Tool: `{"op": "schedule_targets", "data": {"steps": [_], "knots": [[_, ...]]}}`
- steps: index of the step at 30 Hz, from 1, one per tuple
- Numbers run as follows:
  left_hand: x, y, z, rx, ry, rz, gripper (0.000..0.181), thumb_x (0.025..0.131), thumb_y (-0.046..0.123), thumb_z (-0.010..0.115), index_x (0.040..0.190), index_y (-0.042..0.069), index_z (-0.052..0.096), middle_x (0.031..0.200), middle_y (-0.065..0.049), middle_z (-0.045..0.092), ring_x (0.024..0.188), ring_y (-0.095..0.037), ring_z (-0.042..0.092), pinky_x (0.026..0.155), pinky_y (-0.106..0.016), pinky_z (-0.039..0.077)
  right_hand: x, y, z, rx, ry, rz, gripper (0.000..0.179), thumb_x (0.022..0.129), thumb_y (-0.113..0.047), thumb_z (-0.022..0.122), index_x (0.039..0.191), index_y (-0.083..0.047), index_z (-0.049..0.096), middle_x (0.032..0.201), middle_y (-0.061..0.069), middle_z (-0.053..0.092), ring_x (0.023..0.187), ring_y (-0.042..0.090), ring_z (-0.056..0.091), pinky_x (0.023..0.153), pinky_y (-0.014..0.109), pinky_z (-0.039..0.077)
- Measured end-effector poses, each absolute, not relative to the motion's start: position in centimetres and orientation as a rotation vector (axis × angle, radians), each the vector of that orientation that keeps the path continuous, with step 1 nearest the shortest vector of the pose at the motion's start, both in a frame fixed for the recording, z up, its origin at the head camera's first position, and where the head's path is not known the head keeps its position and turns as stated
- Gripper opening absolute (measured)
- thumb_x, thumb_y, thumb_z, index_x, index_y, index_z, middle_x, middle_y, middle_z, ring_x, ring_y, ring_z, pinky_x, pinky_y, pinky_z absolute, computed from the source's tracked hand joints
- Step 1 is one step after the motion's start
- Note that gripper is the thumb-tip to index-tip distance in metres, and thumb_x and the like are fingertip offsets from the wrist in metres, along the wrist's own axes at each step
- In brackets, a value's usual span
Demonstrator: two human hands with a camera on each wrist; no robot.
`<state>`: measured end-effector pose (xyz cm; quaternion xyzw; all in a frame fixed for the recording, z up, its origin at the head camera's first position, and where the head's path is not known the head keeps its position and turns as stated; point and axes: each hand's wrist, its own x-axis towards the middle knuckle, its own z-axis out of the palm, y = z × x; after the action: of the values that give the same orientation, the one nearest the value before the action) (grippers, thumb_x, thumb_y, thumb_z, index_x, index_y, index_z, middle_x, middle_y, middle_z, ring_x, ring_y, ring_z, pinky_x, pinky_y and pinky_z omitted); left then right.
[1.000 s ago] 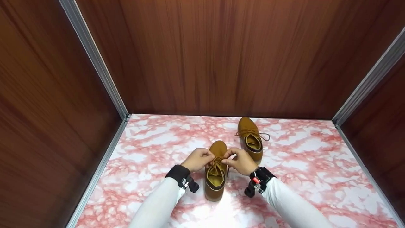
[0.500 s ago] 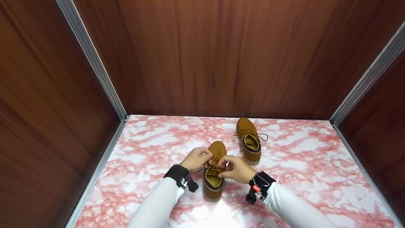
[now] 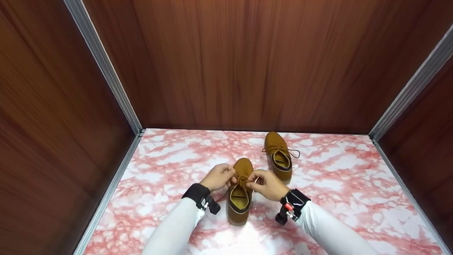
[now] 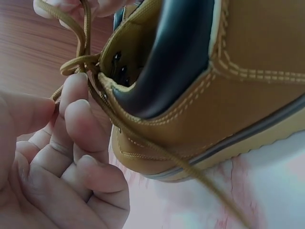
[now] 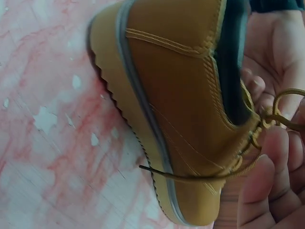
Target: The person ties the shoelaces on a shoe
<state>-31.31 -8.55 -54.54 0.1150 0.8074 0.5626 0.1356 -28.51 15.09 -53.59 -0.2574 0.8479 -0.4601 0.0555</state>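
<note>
A tan lace-up shoe (image 3: 238, 216) stands on the floor, toe away from me, heel towards me. Its shoelace (image 4: 83, 62) is crossed and looped in a knot above the tongue. On the shoe's left side my left hand (image 3: 218, 178) pinches a part of the lace between thumb and forefinger. From the other side my right hand (image 3: 270, 186) pinches a lace loop, seen running up to its fingertips in the left wrist view. One loose lace end (image 5: 190, 178) hangs across the shoe's side, its dark tip near the sole.
A second tan shoe (image 3: 282, 173) stands farther back to the right, its laces spread to both sides. The floor (image 3: 170, 209) has a red and white marbled pattern. Brown wood-look panels (image 3: 226, 71) with metal corner strips (image 3: 106, 67) enclose three sides.
My right hand dropped back towards the shoe's opening half a second ago, then rose again to the knot. My left hand stays nearly in place. The shoes have not moved.
</note>
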Motion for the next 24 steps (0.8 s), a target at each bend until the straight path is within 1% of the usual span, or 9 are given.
{"op": "schedule_targets", "data": {"steps": [3, 6, 8, 11, 15, 18, 22, 24], "knots": [[-31.4, -8.8, -54.4, 0.327, 2.354, 1.609, 0.019, 0.108, 0.018, 0.053, 0.101, 0.004, 0.064, 0.086, -0.013, 0.075, 0.063, -0.015, 0.062, 0.061, -0.024, 0.052, -28.8, 15.4, -53.3, -0.755, 2.589, -1.412, 0.011, 0.096, -0.016, 0.074, 0.09, -0.009, 0.069, 0.085, 0.004, 0.069, 0.067, 0.002, 0.059, 0.062, 0.019, 0.051], [-31.4, -9.0, -54.3, 0.331, 2.375, 1.6, 0.02, 0.108, 0.018, 0.053, 0.101, 0.003, 0.064, 0.08, -0.007, 0.072, 0.064, -0.017, 0.063, 0.064, -0.027, 0.054, -29.0, 15.7, -53.0, -0.733, 2.596, -1.423, 0.014, 0.097, -0.017, 0.073, 0.087, -0.01, 0.067, 0.08, 0.0, 0.065, 0.066, 0.001, 0.058, 0.06, 0.019, 0.049], [-31.4, -9.1, -54.2, 0.336, 2.392, 1.595, 0.022, 0.108, 0.018, 0.053, 0.103, 0.0, 0.064, 0.077, -0.001, 0.068, 0.064, -0.017, 0.063, 0.064, -0.026, 0.053, -29.1, 15.9, -52.8, -0.72, 2.595, -1.435, 0.017, 0.097, -0.017, 0.074, 0.085, -0.01, 0.065, 0.077, -0.004, 0.062, 0.064, 0.0, 0.057, 0.058, 0.018, 0.046], [-31.4, -9.4, -54.1, 0.331, 2.409, 1.587, 0.025, 0.108, 0.018, 0.052, 0.107, -0.005, 0.064, 0.076, 0.001, 0.065, 0.064, -0.015, 0.062, 0.06, -0.021, 0.047, -29.3, 16.1, -52.8, -0.724, 2.596, -1.456, 0.021, 0.097, -0.019, 0.075, 0.083, -0.007, 0.064, 0.072, -0.006, 0.057, 0.061, 0.0, 0.054, 0.054, 0.017, 0.042], [-31.5, -10.2, -54.3, 0.294, 2.414, 1.573, 0.026, 0.11, 0.019, 0.049, 0.108, -0.003, 0.063, 0.078, 0.001, 0.062, 0.063, -0.012, 0.06, 0.056, -0.019, 0.042, -29.5, 16.4, -52.9, -0.683, 2.644, -1.478, 0.025, 0.097, -0.021, 0.075, 0.08, -0.008, 0.063, 0.065, -0.008, 0.055, 0.055, -0.001, 0.049, 0.05, 0.017, 0.038], [-31.4, -10.9, -54.5, 0.274, 2.426, 1.554, 0.027, 0.111, 0.02, 0.047, 0.107, -0.002, 0.061, 0.078, 0.001, 0.06, 0.065, -0.013, 0.06, 0.055, -0.02, 0.043, -29.5, 16.6, -53.1, -0.619, 2.71, -1.486, 0.026, 0.096, -0.018, 0.075, 0.076, -0.01, 0.062, 0.061, -0.009, 0.053, 0.053, -0.001, 0.047, 0.049, 0.017, 0.035], [-31.2, -12.0, -55.2, 0.255, 2.436, 1.528, 0.028, 0.111, 0.02, 0.046, 0.104, -0.004, 0.058, 0.076, 0.001, 0.057, 0.065, -0.015, 0.06, 0.055, -0.021, 0.045, -29.4, 17.0, -53.7, -0.527, 2.798, -1.453, 0.029, 0.096, -0.016, 0.075, 0.073, -0.011, 0.058, 0.061, -0.008, 0.05, 0.053, 0.002, 0.045, 0.049, 0.019, 0.037], [-31.0, -12.5, -55.5, 0.239, 2.433, 1.519, 0.027, 0.111, 0.02, 0.046, 0.101, -0.002, 0.057, 0.076, 0.002, 0.056, 0.065, -0.016, 0.059, 0.055, -0.021, 0.047, -29.2, 17.1, -54.2, -0.47, 2.829, -1.42, 0.029, 0.096, -0.016, 0.075, 0.073, -0.013, 0.057, 0.061, -0.009, 0.049, 0.054, 0.002, 0.045, 0.051, 0.02, 0.037]]}}
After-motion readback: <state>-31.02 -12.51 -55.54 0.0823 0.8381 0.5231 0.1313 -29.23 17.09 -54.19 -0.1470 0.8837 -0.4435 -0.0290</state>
